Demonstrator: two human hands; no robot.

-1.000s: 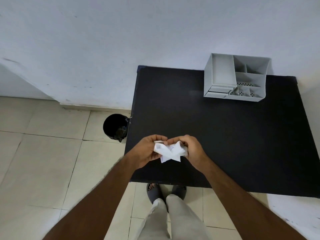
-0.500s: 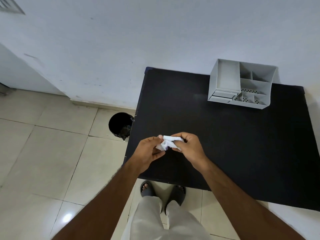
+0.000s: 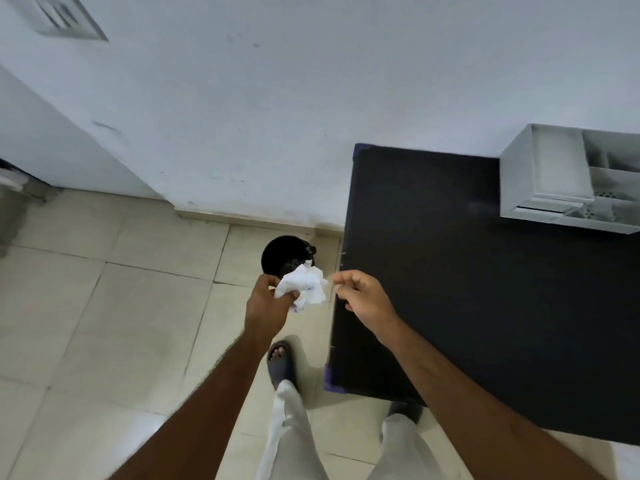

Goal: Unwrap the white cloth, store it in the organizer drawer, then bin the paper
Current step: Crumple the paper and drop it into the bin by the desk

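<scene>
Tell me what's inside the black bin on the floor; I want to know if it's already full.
The black bin looks dark and mostly hollow, with some small debris near its right rim. The crumpled paper in the left hand covers its near edge, so the bottom there is hidden.

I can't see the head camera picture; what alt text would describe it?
A person's left hand holds crumpled white paper above a black bin on the tiled floor. The right hand, fingers loosely curled, hovers beside a black table bearing a grey organizer.
</scene>
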